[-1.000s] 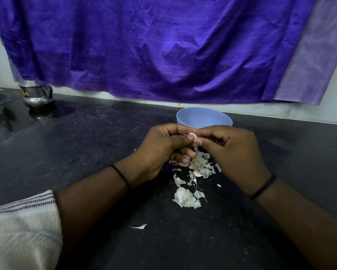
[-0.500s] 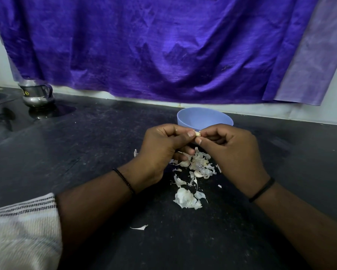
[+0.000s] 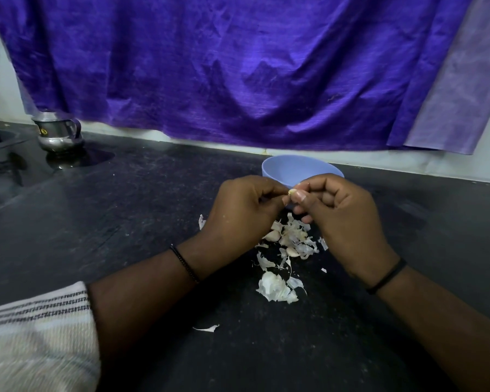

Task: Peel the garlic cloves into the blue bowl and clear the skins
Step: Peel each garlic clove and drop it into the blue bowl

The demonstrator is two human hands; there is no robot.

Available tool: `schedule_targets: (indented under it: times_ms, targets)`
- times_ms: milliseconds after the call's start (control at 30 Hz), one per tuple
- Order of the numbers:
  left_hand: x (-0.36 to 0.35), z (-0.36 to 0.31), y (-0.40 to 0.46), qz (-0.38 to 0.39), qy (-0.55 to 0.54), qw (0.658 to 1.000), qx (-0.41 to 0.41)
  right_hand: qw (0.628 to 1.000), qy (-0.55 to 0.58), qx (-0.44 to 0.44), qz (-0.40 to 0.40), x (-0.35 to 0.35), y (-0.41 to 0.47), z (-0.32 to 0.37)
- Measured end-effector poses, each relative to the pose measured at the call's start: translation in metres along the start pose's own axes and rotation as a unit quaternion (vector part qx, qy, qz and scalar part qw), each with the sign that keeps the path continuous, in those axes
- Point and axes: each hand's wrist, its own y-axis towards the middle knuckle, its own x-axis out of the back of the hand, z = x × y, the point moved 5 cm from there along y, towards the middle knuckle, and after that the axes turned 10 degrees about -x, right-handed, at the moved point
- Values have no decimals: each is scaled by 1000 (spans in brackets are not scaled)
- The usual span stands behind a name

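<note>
mid-peel | left hand (image 3: pixel 242 213) + right hand (image 3: pixel 341 219) both pinched one garlic clove (image 3: pixel 291 191) just before blue bowl (image 3: pixel 300 168) | unpeeled cloves (image 3: pixel 273 235) remained in skins (image 3: pixel 276 288) on counter (image 3: pixel 125 236) | skins uncleared

A deep purple cloth (image 3: pixel 238 75) filled the upper frame, its right strip paler lilac. The bowl (image 3: pixel 294 168) was light blue, the table (image 3: pixel 125 222) black, the skins (image 3: pixel 276 287) white, the sleeve (image 3: pixel 34 335) cream with dark stripes at lower left.
</note>
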Motion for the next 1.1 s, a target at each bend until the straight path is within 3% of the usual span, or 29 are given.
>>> schedule_targets:
  times_ms: [133,333,733,1100]
  targets:
    - [8,-2,3,-48,3,998,-34,998,45,-40,5,2,2,-1]
    - [6,-6,2,-29,1,999,-44,994,75,-74,14,-1,1,-1]
    - [4,-10,3,-21,60,995,-80,999,-3,-30,-18,0,-3,3]
    - [3,-19,6,38,150,979,-134,999,-25,-41,-3,-2,-4,1]
